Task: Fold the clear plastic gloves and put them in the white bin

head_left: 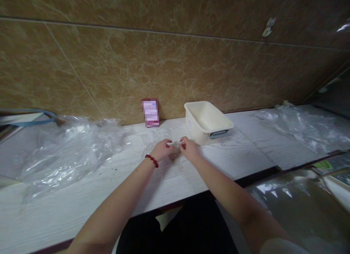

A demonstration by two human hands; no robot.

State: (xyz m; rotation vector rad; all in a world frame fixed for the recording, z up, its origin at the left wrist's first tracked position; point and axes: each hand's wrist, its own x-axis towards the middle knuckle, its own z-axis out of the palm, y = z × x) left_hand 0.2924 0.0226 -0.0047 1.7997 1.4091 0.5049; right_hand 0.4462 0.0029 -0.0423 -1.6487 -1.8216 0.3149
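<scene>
My left hand [163, 149], with a red bead bracelet [152, 160] on its wrist, is over the middle of the white wood-grain table [131, 188]. Its fingers are curled and pinch the edge of a thin clear plastic piece [176, 144]. Close beside it on the right, my right hand [188, 148] pinches the same clear plastic with curled fingers. More clear film appears to lie flat on the table around both hands; its outline is hard to make out. A cream plastic bin [198, 132] with a grey latch stands just behind my right hand.
A phone [151, 113] with a blurred screen leans on the brown marbled wall. Crumpled clear plastic [73, 152] covers the table's left part, near a blue band [30, 122]. More clear plastic [303, 126] lies at the right. Plastic-covered things stand beyond the table's front right edge.
</scene>
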